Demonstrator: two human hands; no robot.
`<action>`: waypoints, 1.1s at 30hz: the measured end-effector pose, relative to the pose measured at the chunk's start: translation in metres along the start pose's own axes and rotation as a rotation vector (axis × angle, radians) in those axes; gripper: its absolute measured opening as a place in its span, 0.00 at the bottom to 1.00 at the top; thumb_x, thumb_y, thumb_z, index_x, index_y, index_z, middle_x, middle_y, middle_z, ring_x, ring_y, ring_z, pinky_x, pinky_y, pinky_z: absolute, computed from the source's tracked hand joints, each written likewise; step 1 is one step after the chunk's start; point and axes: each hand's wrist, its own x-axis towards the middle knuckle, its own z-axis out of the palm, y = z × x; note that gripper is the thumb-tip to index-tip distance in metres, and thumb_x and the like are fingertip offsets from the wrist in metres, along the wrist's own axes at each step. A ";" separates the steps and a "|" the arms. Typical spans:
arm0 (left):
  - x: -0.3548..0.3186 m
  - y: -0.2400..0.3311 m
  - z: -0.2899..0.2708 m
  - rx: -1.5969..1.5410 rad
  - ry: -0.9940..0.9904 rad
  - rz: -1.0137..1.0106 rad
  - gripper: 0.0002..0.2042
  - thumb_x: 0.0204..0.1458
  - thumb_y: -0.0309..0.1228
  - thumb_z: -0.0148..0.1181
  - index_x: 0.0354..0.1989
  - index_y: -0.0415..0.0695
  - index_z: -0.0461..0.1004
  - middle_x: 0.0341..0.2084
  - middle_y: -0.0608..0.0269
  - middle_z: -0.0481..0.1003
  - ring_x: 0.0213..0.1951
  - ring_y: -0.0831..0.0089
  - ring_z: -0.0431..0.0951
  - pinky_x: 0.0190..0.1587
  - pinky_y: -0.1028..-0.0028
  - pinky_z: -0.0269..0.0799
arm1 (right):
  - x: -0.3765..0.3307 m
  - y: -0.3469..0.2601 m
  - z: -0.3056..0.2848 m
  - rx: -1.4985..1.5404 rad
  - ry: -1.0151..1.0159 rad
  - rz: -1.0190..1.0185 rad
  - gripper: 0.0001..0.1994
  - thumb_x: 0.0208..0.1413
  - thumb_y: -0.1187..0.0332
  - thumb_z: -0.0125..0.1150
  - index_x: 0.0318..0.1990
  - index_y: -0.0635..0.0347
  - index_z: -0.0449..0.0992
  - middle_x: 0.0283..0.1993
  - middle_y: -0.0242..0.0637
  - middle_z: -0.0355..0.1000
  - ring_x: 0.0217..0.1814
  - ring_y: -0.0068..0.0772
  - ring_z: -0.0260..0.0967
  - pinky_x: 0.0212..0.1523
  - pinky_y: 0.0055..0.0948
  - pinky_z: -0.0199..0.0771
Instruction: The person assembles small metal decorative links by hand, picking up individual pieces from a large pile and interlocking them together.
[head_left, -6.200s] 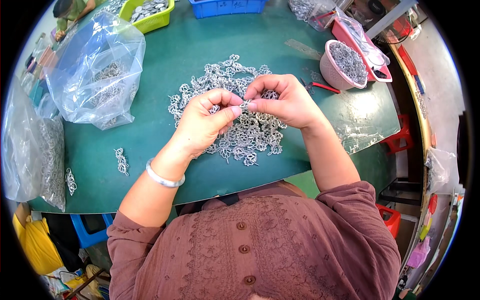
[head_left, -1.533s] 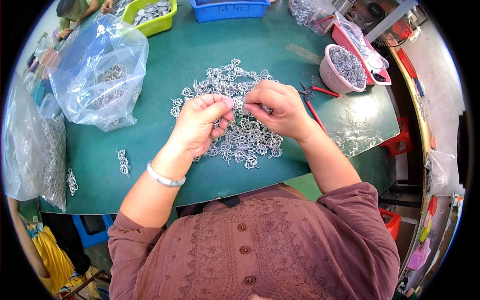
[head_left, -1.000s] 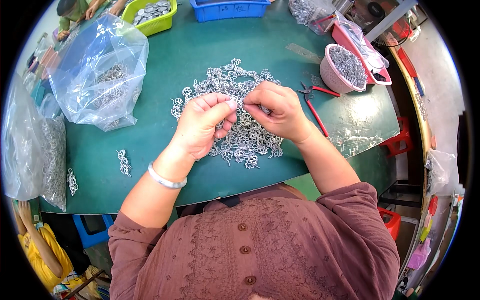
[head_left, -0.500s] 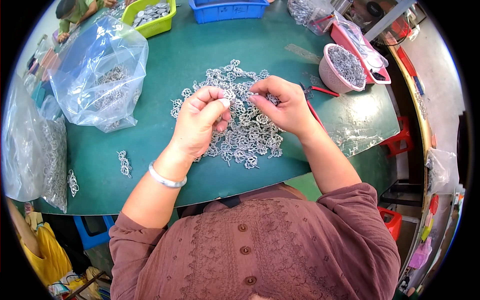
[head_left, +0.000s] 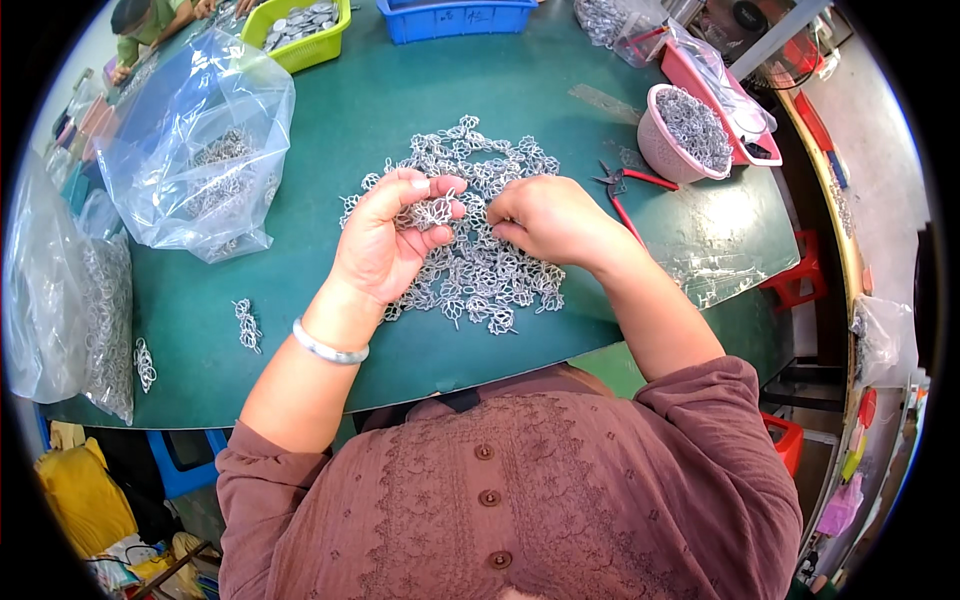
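A broad pile of bent silver wire pieces [head_left: 490, 285], looped like small flowers, lies on the green table in front of me. My left hand [head_left: 372, 245] is palm up over the pile's left side, its fingers curled round a few wire pieces [head_left: 432, 212]. On the pile's right side, my right hand [head_left: 560, 222] reaches down with the back of the hand upward. Its fingertips are pinched together among the wire pieces, and the hand hides what is between them. Red-handled pliers [head_left: 622, 186] lie opened beyond my right wrist.
Clear bags [head_left: 200, 150] of wire parts stand at the left. Two small wire clusters [head_left: 247, 327] lie near them. A pink basket [head_left: 655, 150] full of wire pieces is at the right. Green [head_left: 300, 55] and blue [head_left: 455, 28] bins stand at the back, where another person [head_left: 150, 30] sits.
My hands were raised close together over the pile. Now my left palm has turned up with wire pieces in it, and my right hand has dropped down into the pile.
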 end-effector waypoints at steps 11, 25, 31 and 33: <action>-0.001 0.001 0.007 0.075 0.005 -0.026 0.10 0.47 0.20 0.47 0.39 0.37 0.67 0.39 0.48 0.70 0.37 0.64 0.75 0.32 0.79 0.75 | 0.004 -0.002 -0.001 0.081 -0.031 0.076 0.05 0.40 0.69 0.52 0.24 0.57 0.74 0.24 0.42 0.70 0.31 0.44 0.69 0.32 0.38 0.68; -0.007 0.000 0.016 0.211 -0.010 -0.260 0.08 0.49 0.32 0.53 0.32 0.40 0.72 0.23 0.65 0.70 0.23 0.77 0.70 0.21 0.83 0.65 | -0.001 -0.009 0.003 0.231 0.742 -0.283 0.05 0.38 0.75 0.60 0.25 0.57 0.71 0.23 0.34 0.66 0.22 0.34 0.66 0.21 0.28 0.65; -0.011 0.002 0.017 0.196 -0.026 -0.235 0.08 0.49 0.31 0.52 0.32 0.39 0.72 0.22 0.64 0.70 0.23 0.77 0.69 0.22 0.83 0.66 | -0.001 -0.010 0.009 0.183 0.799 -0.337 0.06 0.36 0.75 0.61 0.25 0.57 0.71 0.22 0.33 0.65 0.22 0.33 0.65 0.20 0.27 0.65; -0.011 0.002 0.017 0.194 -0.033 -0.226 0.08 0.49 0.31 0.53 0.31 0.39 0.72 0.22 0.64 0.70 0.23 0.77 0.69 0.22 0.83 0.66 | -0.002 -0.010 0.011 0.175 0.796 -0.331 0.06 0.36 0.75 0.61 0.25 0.57 0.71 0.22 0.32 0.65 0.21 0.33 0.65 0.20 0.27 0.65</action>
